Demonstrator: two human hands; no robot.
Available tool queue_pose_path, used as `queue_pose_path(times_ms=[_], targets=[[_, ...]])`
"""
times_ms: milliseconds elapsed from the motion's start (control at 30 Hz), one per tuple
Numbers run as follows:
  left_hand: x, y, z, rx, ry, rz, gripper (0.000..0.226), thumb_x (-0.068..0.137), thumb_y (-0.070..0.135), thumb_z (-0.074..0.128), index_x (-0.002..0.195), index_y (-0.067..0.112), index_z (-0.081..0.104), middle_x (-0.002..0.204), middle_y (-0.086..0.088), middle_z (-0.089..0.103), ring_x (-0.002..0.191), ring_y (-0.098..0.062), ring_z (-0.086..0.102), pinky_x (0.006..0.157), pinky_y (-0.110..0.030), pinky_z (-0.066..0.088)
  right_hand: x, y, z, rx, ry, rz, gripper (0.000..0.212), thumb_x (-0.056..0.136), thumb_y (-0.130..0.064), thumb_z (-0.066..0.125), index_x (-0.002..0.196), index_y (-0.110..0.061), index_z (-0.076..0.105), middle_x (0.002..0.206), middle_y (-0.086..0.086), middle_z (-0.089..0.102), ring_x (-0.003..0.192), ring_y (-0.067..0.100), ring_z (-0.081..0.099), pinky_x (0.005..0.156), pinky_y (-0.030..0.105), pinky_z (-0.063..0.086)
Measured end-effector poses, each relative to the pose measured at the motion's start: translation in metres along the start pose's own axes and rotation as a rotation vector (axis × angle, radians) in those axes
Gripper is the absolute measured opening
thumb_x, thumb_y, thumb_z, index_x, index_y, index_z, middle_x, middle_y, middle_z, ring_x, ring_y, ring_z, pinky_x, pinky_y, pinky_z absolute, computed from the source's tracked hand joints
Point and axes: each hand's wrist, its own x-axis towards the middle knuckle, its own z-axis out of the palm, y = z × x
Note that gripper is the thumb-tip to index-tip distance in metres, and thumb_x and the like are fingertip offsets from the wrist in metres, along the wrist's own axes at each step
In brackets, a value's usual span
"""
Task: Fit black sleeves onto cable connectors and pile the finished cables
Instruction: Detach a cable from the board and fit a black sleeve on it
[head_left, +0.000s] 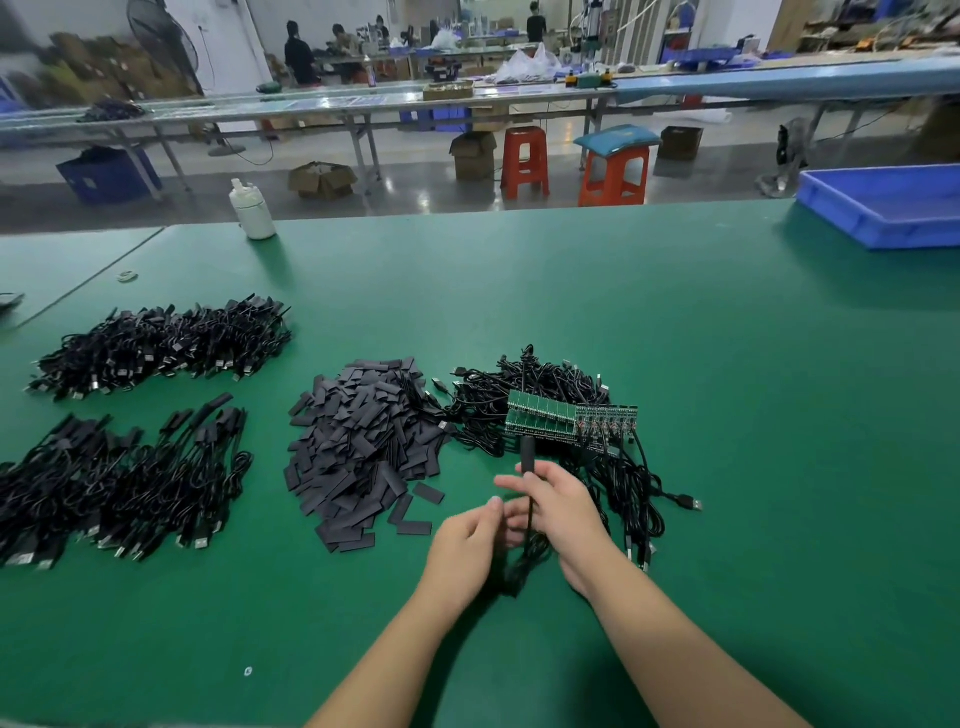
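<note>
Grey glossy floor (415, 192), orange stools (525, 161), perhaps cardboard boxes (322, 180) beyond

Matt green mat (675, 364) covering the table. Flat sleeves (358, 447) showing dull black, smooth. Cables (156, 343) sheathed in slightly glossy black plastic, plug tips glinting as bare metal. Tray (883, 208) and bottle (253, 210) showing smooth plastic, blue and white.

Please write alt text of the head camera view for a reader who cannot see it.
Both hands, left hand and right hand, hold one black cable over a green table. Loose black sleeves lie ahead; finished cable piles lie far left.
</note>
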Motion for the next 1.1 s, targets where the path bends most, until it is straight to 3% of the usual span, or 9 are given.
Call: queue_pose_path(times_ms=[167, 233, 333, 433, 567, 700, 867, 1000, 1100], targets=[[-0.005, -0.003, -0.014, -0.028, -0.183, 0.036, 0.008, 0.091, 0.022, 0.07, 0.098, 0.022, 0.073, 0.092, 0.005, 0.074, 0.081, -0.006, 0.064, 0.078, -0.016, 0.05, 0.002, -0.01, 0.009, 0.237, 0.033, -0.068, 0.011, 0.104, -0.009, 0.047, 0.113, -0.007, 0.053, 0.104, 0.006, 0.076, 0.091, 0.022, 0.074, 0.068, 0.025, 0.058], [-0.005, -0.005, -0.017, 0.05, -0.188, 0.06, 0.024, 0.083, 0.015, 0.078, 0.103, 0.025, 0.07, 0.099, 0.009, 0.073, 0.088, -0.001, 0.067, 0.085, -0.013, 0.049, 0.002, -0.011, 0.012, 0.281, 0.03, -0.069, 0.012, 0.105, -0.009, 0.045, 0.114, -0.007, 0.053, 0.105, 0.007, 0.076, 0.095, 0.023, 0.074, 0.071, 0.026, 0.058], [-0.008, 0.0, -0.021, 0.119, -0.149, 0.053, 0.028, 0.082, 0.009, 0.076, 0.097, 0.032, 0.067, 0.083, 0.009, 0.073, 0.074, -0.008, 0.071, 0.082, -0.03, 0.058, 0.004, -0.011, 0.019, 0.288, 0.008, -0.069, 0.013, 0.106, -0.011, 0.044, 0.113, -0.008, 0.054, 0.107, 0.009, 0.075, 0.097, 0.023, 0.073, 0.077, 0.029, 0.059], [-0.006, 0.001, -0.031, 0.162, -0.032, 0.071, 0.031, 0.082, 0.008, 0.074, 0.089, 0.037, 0.068, 0.068, 0.008, 0.07, 0.06, -0.012, 0.07, 0.071, -0.035, 0.06, 0.004, -0.006, 0.022, -0.054, 0.0, -0.11, 0.019, 0.105, -0.027, 0.046, 0.114, -0.018, 0.06, 0.114, -0.004, 0.073, 0.106, 0.011, 0.067, 0.094, 0.03, 0.053], [0.008, 0.005, -0.073, 0.275, 0.253, 0.124, 0.033, 0.08, 0.017, 0.079, 0.109, 0.032, 0.072, 0.088, 0.015, 0.069, 0.07, 0.003, 0.066, 0.062, -0.011, 0.053, -0.001, 0.02, 0.006, -0.883, -0.001, -0.285, 0.043, 0.103, -0.044, 0.042, 0.142, -0.025, 0.046, 0.139, -0.01, 0.054, 0.133, 0.01, 0.046, 0.109, 0.03, 0.038], [0.03, 0.0, -0.144, 0.38, 0.461, 0.045, 0.039, 0.086, 0.017, 0.074, 0.123, 0.024, 0.066, 0.103, 0.0, 0.071, 0.073, -0.015, 0.072, 0.069, -0.043, 0.061, -0.005, 0.058, -0.015, -1.443, -0.115, -0.414, 0.061, 0.103, -0.056, 0.03, 0.156, -0.026, 0.023, 0.164, -0.006, 0.018, 0.152, 0.012, 0.01, 0.122, 0.031, 0.003], [0.059, -0.025, -0.224, 0.663, 0.619, -0.116, 0.051, 0.091, 0.027, 0.069, 0.136, 0.01, 0.053, 0.115, -0.015, 0.067, 0.067, -0.02, 0.065, 0.058, -0.033, 0.054, -0.003, 0.062, -0.015, -1.512, -0.089, -0.472, 0.065, 0.101, -0.06, 0.024, 0.157, -0.027, 0.022, 0.165, -0.006, 0.014, 0.153, 0.013, 0.007, 0.12, 0.03, -0.002], [0.068, -0.051, -0.25, 0.913, 0.517, -0.26, 0.052, 0.097, 0.028, 0.058, 0.141, 0.004, 0.046, 0.133, -0.02, 0.053, 0.117, -0.036, 0.053, 0.091, -0.048, 0.051, -0.004, 0.064, -0.016, -1.541, -0.092, -0.456, 0.067, 0.101, -0.062, 0.022, 0.157, -0.027, 0.02, 0.166, -0.006, 0.012, 0.153, 0.013, 0.005, 0.12, 0.03, -0.003], [0.071, -0.059, -0.246, 1.015, 0.474, -0.175, 0.041, 0.098, 0.018, 0.051, 0.136, 0.004, 0.053, 0.142, -0.014, 0.049, 0.13, -0.031, 0.043, 0.102, -0.048, 0.047, -0.003, 0.064, -0.015, -1.542, -0.102, -0.446, 0.068, 0.1, -0.063, 0.02, 0.157, -0.028, 0.018, 0.166, -0.006, 0.009, 0.153, 0.013, 0.004, 0.119, 0.031, -0.005]])
